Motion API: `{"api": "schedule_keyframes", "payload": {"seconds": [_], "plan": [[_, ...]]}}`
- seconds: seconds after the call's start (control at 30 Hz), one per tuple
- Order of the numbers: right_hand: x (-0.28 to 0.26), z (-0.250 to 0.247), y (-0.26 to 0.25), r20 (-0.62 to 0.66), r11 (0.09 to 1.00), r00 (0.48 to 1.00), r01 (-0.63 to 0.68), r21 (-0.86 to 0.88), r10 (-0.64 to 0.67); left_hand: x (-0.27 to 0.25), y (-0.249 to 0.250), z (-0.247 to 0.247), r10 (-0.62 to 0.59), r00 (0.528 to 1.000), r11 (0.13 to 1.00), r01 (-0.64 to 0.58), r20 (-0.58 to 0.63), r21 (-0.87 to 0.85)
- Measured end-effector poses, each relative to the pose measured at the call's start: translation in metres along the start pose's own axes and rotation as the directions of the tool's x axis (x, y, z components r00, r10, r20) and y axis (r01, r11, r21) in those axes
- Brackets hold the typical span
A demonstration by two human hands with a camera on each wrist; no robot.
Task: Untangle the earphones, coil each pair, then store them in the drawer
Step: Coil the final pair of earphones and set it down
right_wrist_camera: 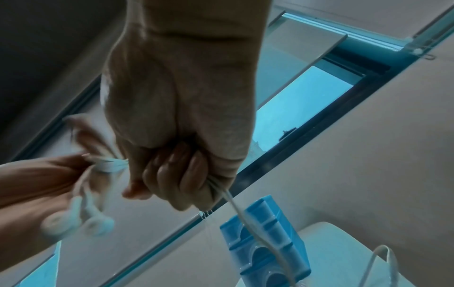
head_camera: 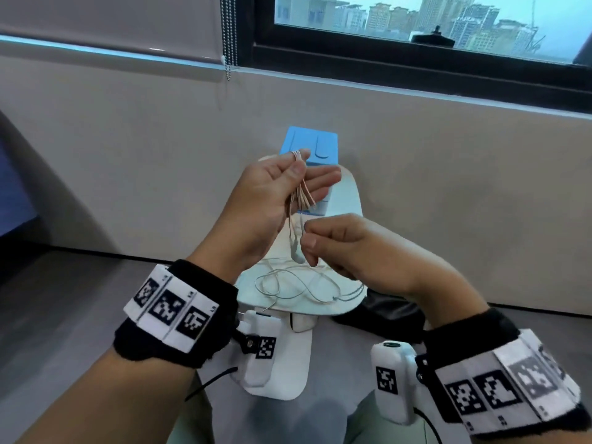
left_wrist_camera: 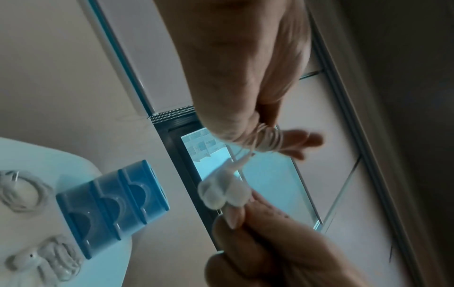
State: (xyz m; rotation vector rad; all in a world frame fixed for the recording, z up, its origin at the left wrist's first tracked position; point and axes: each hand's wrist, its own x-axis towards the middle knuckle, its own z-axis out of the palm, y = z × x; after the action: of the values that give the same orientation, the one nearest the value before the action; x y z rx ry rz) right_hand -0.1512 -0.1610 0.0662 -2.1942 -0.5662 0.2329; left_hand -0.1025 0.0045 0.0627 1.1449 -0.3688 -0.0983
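Observation:
My left hand (head_camera: 307,174) is raised palm up over the white table (head_camera: 349,200). A white earphone cable (head_camera: 302,197) is wound in several loops around its fingers, and the thumb presses on the loops. In the left wrist view the loops (left_wrist_camera: 267,139) circle the fingers. The two earbuds (head_camera: 296,251) hang below, also seen as earbuds (left_wrist_camera: 221,192). My right hand (head_camera: 309,241) pinches the cable just under the left palm, fingers curled. The rest of the cable (head_camera: 304,286) lies loose on the table. The blue drawer unit (head_camera: 310,145) stands at the table's far end.
Two coiled earphone pairs lie on the table by the drawer unit (left_wrist_camera: 113,205): one coil (left_wrist_camera: 22,192) and another coil (left_wrist_camera: 49,258). A grey wall and a window rise behind the table. A dark object (head_camera: 384,312) sits on the floor at right.

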Motion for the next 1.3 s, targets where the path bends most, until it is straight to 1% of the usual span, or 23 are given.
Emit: {"api": "schedule_keyframes", "payload": {"seconds": [0.03,0.07,0.1,0.13,0.2,0.27,0.33,0.37,0.4,0.47,0.57,0.6,0.63,0.7,0.73,0.77,0.8,0.9,1.0,1.07,1.13,1.23,1.3], "plan": [[-0.001,-0.005,-0.006,-0.02,0.999,1.0,0.021,-0.029,-0.021,0.0,-0.003,-0.001,0.021,1.0,0.984,-0.021,0.002,0.177],[-0.002,-0.013,-0.01,-0.065,0.998,0.997,0.044,-0.044,-0.047,-0.001,-0.005,-0.003,0.038,0.998,0.926,-0.051,0.042,0.375],[-0.002,-0.021,-0.012,-0.125,0.997,0.99,0.066,-0.05,-0.071,-0.003,-0.006,-0.004,0.035,0.994,0.854,-0.083,0.101,0.513],[-0.002,-0.03,-0.012,-0.187,0.995,0.978,0.081,-0.064,-0.092,-0.005,-0.005,-0.006,0.012,0.989,0.815,-0.094,0.147,0.572],[-0.001,-0.044,-0.01,-0.292,0.991,0.95,0.078,-0.112,-0.108,-0.007,-0.001,-0.008,-0.055,0.981,0.826,-0.059,0.184,0.56],[-0.001,-0.051,-0.003,-0.362,0.987,0.925,0.068,-0.143,-0.117,-0.009,0.004,-0.013,-0.115,0.963,0.877,-0.018,0.245,0.48],[0.002,-0.052,0.008,-0.419,0.989,0.901,0.061,-0.138,-0.114,-0.011,0.009,-0.017,-0.111,0.941,0.952,0.008,0.32,0.307],[0.003,-0.05,0.013,-0.431,0.989,0.895,0.061,-0.133,-0.113,-0.011,0.011,-0.018,-0.086,0.941,0.978,0.017,0.329,0.207],[0.005,-0.046,0.019,-0.424,0.988,0.899,0.056,-0.142,-0.112,-0.009,0.012,-0.018,-0.055,0.951,0.993,0.02,0.304,0.115],[0.009,-0.03,0.023,-0.366,0.98,0.927,0.017,-0.197,-0.089,-0.006,0.013,-0.015,0.0,0.981,1.0,0.004,0.191,-0.025],[0.012,-0.002,0.017,-0.254,0.932,0.961,0.009,-0.363,-0.108,0.002,0.005,-0.01,0.016,1.0,0.989,-0.014,0.016,-0.148],[0.012,0.006,0.012,-0.231,0.897,0.964,0.015,-0.441,-0.13,0.004,0.001,-0.009,0.015,0.999,0.99,-0.02,-0.039,-0.138],[0.012,0.012,0.005,-0.21,0.852,0.966,0.018,-0.522,-0.149,0.006,-0.004,-0.01,0.017,0.996,0.996,-0.024,-0.086,-0.08],[0.011,0.015,-0.009,-0.187,0.742,0.965,0.01,-0.67,-0.182,0.009,-0.01,-0.012,0.012,0.993,0.985,0.009,-0.122,0.173],[0.011,0.014,-0.015,-0.194,0.707,0.959,0.01,-0.707,-0.207,0.009,-0.01,-0.013,-0.012,0.994,0.945,0.046,-0.106,0.323],[0.011,0.011,-0.02,-0.198,0.697,0.952,0.022,-0.717,-0.234,0.009,-0.009,-0.014,-0.051,0.996,0.901,0.079,-0.076,0.427],[0.011,0.009,-0.024,-0.196,0.705,0.948,0.039,-0.708,-0.249,0.009,-0.006,-0.013,-0.1,0.994,0.878,0.109,-0.044,0.466],[0.011,0.001,-0.03,-0.139,0.805,0.956,0.134,-0.578,-0.259,0.008,0.014,-0.006,-0.277,0.961,0.872,0.249,0.005,0.421],[0.013,-0.001,-0.028,-0.096,0.843,0.968,0.151,-0.516,-0.232,0.009,0.027,-0.003,-0.398,0.913,0.813,0.305,0.091,0.497],[0.016,0.001,-0.026,-0.09,0.845,0.972,0.141,-0.516,-0.217,0.011,0.027,-0.003,-0.448,0.883,0.776,0.307,0.139,0.551],[0.018,0.005,-0.023,-0.077,0.849,0.977,0.132,-0.511,-0.198,0.011,0.025,-0.003,-0.476,0.862,0.763,0.307,0.174,0.569],[0.015,0.008,-0.025,-0.081,0.86,0.976,0.136,-0.491,-0.2,0.01,0.023,-0.002,-0.491,0.853,0.773,0.333,0.176,0.54],[0.013,0.009,-0.026,-0.077,0.838,0.976,0.135,-0.529,-0.205,0.009,0.022,-0.002,-0.513,0.843,0.756,0.354,0.162,0.55]]}}
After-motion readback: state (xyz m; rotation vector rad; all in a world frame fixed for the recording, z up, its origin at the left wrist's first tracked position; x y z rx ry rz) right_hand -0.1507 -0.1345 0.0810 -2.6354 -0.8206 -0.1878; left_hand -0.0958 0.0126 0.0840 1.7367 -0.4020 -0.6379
